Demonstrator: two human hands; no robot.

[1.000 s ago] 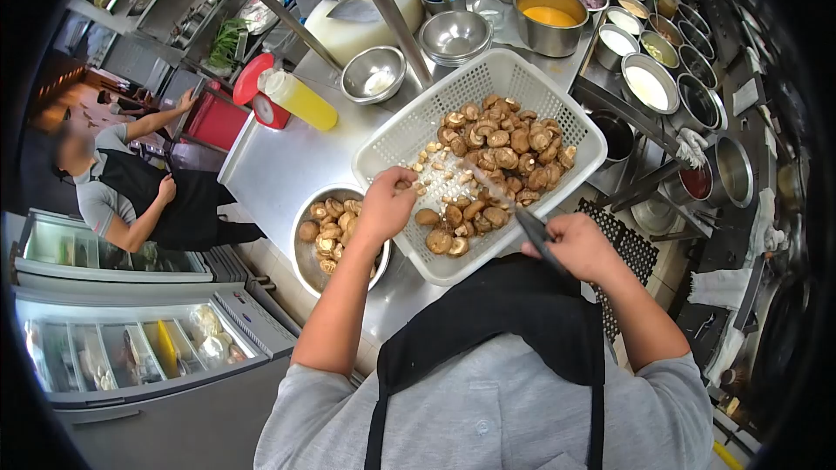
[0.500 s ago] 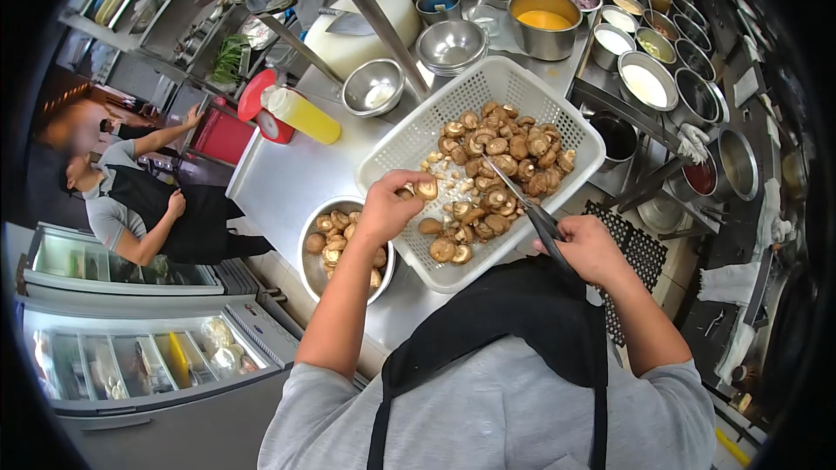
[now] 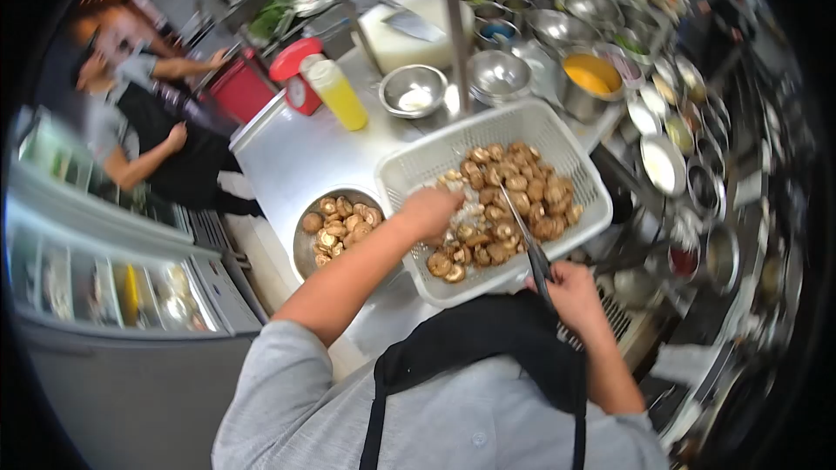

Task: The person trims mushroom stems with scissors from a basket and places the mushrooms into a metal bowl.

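Note:
A white perforated basket (image 3: 570, 248) holds a heap of brown mushrooms (image 3: 522, 187), with pale cut stems scattered at its left side. My left hand (image 3: 433, 211) is over the basket's left part, its fingers curled and blurred; what they hold, if anything, is hidden. In my right hand (image 3: 572, 296), at the basket's near right edge, are black-handled scissors (image 3: 529, 244), blades pointing across the mushrooms. To the left, partly behind my left forearm, a steel bowl (image 3: 300, 248) contains more mushrooms (image 3: 340, 224).
On the steel counter (image 3: 287, 152) stand a yellow squeeze bottle (image 3: 340, 97), a red scale (image 3: 300, 78) and a small steel bowl (image 3: 414, 91). A pot of orange liquid (image 3: 592, 83) is behind the basket. At left, a person (image 3: 161, 144) stands beyond an open-topped fridge (image 3: 113, 287).
The view has shifted, with the counter now lower in it. My left hand has turned over the basket, and the mushroom it pinched no longer shows. The scissors stay in my right hand.

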